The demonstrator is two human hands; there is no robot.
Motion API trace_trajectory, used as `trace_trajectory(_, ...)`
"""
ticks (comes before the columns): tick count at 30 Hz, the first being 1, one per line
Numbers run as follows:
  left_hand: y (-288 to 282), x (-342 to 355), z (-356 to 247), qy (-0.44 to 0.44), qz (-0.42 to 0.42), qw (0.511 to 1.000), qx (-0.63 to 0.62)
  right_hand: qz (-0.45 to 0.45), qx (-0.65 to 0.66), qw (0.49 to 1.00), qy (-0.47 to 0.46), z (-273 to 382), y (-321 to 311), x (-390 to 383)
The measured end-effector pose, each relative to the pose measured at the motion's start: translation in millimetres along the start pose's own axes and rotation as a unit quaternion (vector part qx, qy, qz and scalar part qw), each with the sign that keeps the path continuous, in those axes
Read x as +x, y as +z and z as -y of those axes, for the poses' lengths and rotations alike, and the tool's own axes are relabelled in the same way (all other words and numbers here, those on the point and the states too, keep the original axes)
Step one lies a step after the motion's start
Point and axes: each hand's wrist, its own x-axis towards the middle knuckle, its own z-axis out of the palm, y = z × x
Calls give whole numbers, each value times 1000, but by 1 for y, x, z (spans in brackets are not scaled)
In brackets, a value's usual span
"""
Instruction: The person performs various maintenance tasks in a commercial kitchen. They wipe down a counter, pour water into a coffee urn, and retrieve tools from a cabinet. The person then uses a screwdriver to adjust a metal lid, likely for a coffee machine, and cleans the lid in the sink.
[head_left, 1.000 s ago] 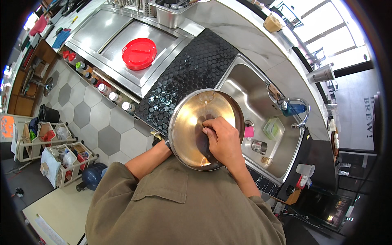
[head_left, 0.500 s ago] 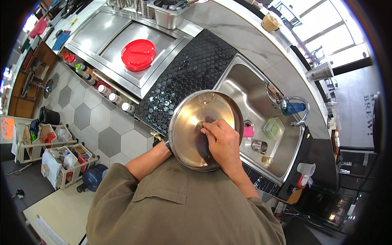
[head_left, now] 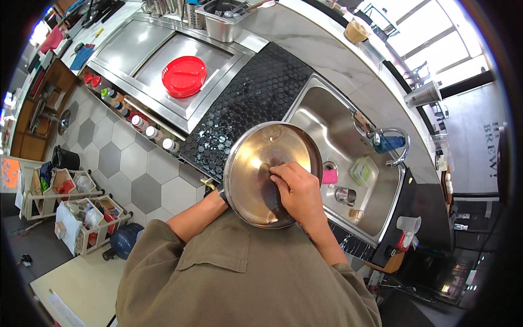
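A round stainless steel pan (head_left: 251, 147) faces up at chest level, over the near-left corner of the steel sink (head_left: 318, 109). My right hand (head_left: 294, 191) is on its inner bottom, fingers bent and pressed together; what they hold, if anything, is hidden. My left hand is hidden behind the pan's left rim, with only the forearm showing. In the sink lie a pink object (head_left: 330, 176), a clear green-tinted container (head_left: 364, 171), a metal cup (head_left: 344, 195) and a small glass (head_left: 355, 214). A curved tap (head_left: 400, 141) stands at its right edge, beside a blue object.
A black tiled counter (head_left: 242, 84) joins a steel griddle (head_left: 131, 43) holding a red plastic item (head_left: 182, 76). A steel container of utensils (head_left: 220, 30) stands behind. Several bottles (head_left: 154, 132) line the front shelf. Storage carts (head_left: 81, 220) and a blue water jug (head_left: 125, 240) stand left.
The pan and my right hand have shifted very slightly downward in the picture, as has the view of the counter. My fingers stay bent against the pan's bottom.
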Motion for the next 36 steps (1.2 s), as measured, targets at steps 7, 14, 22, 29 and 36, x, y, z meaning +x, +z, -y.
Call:
trace_trajectory(7, 8, -5, 0, -7, -38, 998, -42, 22, -19, 1000, -11, 3, 0, -2)
trace_trajectory(14, 20, -26, 6, 36, -104, 991, -70, 81, -44, 993, -74, 10, 9, 3)
trace_trajectory(22, 24, -98, 22, 186, -196, 960, -71, 206, 123, 962, -127, 50, 30, 19)
trace_trajectory(29, 25, -208, 9, 280, -318, 905, -46, 352, 395, 848, -30, 85, 95, 57)
trace_trajectory(36, -25, -295, -46, 364, -345, 865, -28, 447, 363, 816, -57, 178, 197, 103)
